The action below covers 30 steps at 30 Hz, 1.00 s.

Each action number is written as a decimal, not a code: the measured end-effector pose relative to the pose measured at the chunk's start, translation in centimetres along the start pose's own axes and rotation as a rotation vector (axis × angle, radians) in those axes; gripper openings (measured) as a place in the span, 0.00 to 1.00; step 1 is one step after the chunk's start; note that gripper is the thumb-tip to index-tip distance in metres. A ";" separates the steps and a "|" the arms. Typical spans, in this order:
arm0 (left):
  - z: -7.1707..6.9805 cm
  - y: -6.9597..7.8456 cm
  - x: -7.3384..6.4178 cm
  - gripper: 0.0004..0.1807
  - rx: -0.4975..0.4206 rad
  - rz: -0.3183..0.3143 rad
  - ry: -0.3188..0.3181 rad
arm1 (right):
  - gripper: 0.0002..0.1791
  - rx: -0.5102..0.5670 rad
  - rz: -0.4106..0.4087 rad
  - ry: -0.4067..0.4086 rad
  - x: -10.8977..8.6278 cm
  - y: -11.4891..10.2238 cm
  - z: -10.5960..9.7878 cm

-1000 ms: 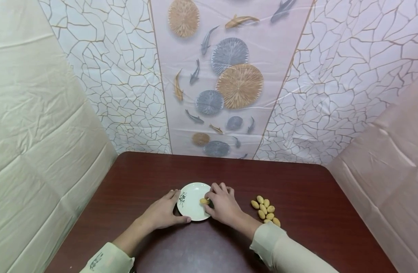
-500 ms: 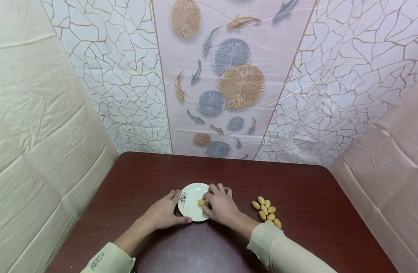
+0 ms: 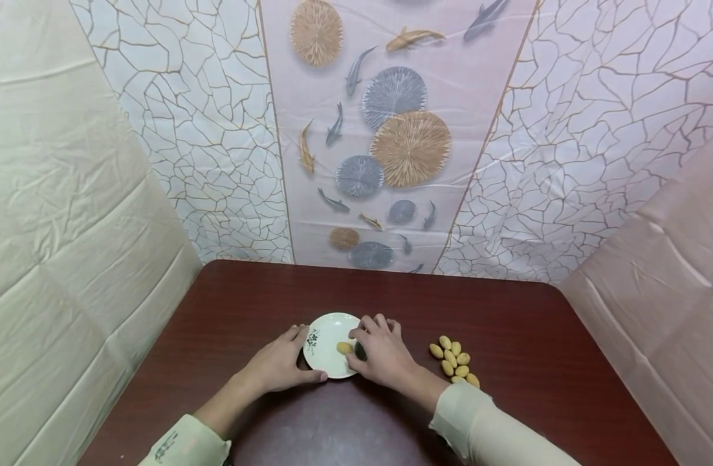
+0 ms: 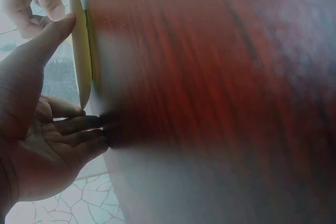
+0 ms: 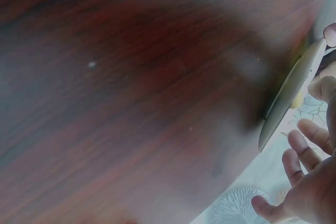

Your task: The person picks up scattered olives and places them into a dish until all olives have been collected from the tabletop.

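Note:
A white plate (image 3: 331, 369) with a dark floral sprig sits in the middle of the table. My left hand (image 3: 279, 364) holds it at the left side, thumb at the near rim and fingers along the left edge; the left wrist view shows the thumb tip on the rim (image 4: 80, 66). On the plate lies one small yellow oval, fruit-like piece (image 3: 344, 347). Over the plate's right side is my right hand (image 3: 382, 349), its thumb and forefinger parted just right of that piece. In the right wrist view its fingers (image 5: 304, 153) are spread.
Several similar yellow ovals (image 3: 450, 358) lie clustered to the right of the plate, the nearest partly hidden by the right sleeve (image 3: 461, 414). The dark red table (image 3: 508, 323) meets a patterned curtain (image 3: 234, 194) at its back edge.
The yellow oval, pinched by my right hand earlier, now rests on the plate slightly farther left. The right thumb and forefinger have parted from it; my left hand stays in place.

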<state>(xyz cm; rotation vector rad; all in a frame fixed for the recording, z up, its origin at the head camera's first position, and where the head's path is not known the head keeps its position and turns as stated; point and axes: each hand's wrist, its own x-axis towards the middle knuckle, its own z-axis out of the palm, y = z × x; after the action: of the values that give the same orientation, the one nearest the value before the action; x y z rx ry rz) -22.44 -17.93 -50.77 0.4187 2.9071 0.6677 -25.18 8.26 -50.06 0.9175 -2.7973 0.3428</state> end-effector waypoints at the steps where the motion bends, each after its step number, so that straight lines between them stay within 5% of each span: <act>1: 0.0 0.0 0.0 0.67 -0.003 0.000 -0.001 | 0.18 -0.002 0.000 0.003 -0.1 0.1 -0.1; 11: 0.2 0.0 0.0 0.67 -0.013 0.001 -0.003 | 0.18 0.023 -0.038 0.053 -2.6 1.1 -1.0; 30: 0.1 0.2 -0.3 0.68 -0.024 -0.004 0.001 | 0.15 -0.068 0.042 0.074 -6.4 5.0 -2.8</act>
<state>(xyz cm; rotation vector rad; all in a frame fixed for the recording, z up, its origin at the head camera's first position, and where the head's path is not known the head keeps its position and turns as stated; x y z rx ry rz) -22.13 -17.83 -50.76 0.4091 2.8973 0.7016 -22.87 16.49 -49.71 0.8158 -2.7453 0.2798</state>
